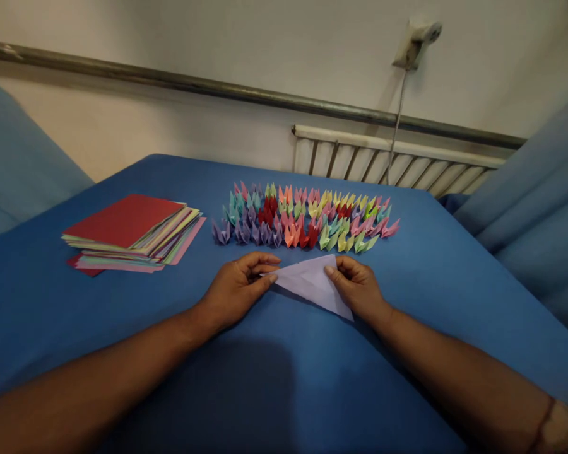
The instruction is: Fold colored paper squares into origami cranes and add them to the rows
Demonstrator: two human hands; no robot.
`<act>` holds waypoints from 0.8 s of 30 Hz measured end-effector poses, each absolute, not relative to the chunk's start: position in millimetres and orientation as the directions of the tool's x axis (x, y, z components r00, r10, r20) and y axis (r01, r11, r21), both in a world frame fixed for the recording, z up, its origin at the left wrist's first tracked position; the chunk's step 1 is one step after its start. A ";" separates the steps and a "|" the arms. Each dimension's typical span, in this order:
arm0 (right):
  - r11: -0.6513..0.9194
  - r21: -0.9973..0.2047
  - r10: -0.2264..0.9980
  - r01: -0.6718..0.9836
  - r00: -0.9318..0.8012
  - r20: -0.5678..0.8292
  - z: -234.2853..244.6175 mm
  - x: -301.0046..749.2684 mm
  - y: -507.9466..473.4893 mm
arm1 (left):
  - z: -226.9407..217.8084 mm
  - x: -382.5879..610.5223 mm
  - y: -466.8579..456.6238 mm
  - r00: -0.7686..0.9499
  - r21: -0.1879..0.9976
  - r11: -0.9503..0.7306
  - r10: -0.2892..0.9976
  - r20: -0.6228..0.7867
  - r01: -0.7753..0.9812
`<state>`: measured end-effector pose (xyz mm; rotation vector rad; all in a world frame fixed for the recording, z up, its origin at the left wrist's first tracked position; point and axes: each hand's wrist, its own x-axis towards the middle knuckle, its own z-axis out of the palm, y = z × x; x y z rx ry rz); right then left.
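1. over the smooth blue desk (454, 296), left hand (234, 288) has its grip clamped on one tip of a pale-lilac folded-paper triangle (310, 280).
2. right hand (364, 290) pinches its edge, probably for tautness; fingers underneath are unclear.

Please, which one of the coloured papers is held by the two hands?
The lilac folded sheet, pinched between left hand and right hand; the paper stack lies to the left, and the origami cranes stand beyond.
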<state>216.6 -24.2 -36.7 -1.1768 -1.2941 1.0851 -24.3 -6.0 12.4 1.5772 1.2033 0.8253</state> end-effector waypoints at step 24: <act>0.256 -0.697 0.939 0.670 0.000 0.345 -35.0 224.2 3.6 | -0.8 -4.0 -8.5 0.830 0.211 -0.804 0.550 -0.089 0.556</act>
